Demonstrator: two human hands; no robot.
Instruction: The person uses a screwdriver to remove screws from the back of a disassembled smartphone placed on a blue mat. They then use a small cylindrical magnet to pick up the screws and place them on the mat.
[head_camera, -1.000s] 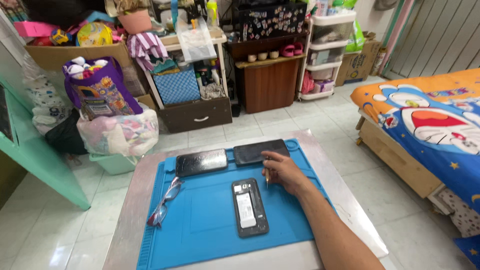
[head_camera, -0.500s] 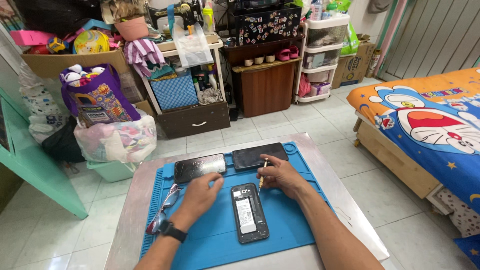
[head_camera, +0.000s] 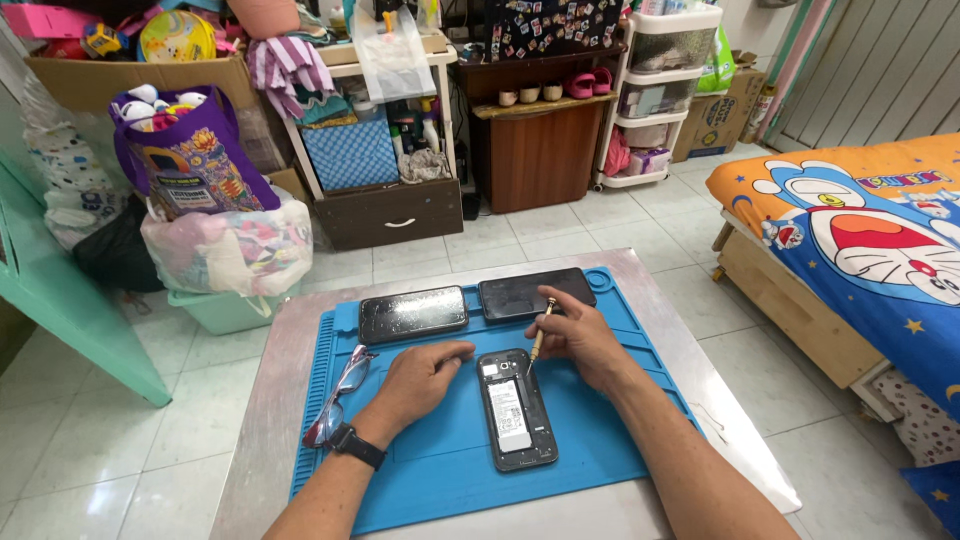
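Hands at an opened phone on the blue mat

Right hand (head_camera: 580, 340) pinches a small screwdriver (head_camera: 541, 330), tip at the opened phone (head_camera: 515, 408); left hand (head_camera: 425, 375) rests loosely curled beside it, holding nothing; forearms cut off below.

Just one head-worn cam here, looking down and forward over the desk (head_camera: 270, 400) from the near edge. It sits pretty close above the blue mat (head_camera: 450, 470), with the floor, the shelves (head_camera: 380, 130) and the bed (head_camera: 860, 230) further out.

Two dark phone screens (head_camera: 413, 313) (head_camera: 536, 293) side by side at blue mat's far edge; white label (head_camera: 508, 413) inside opened phone (head_camera: 516, 409).
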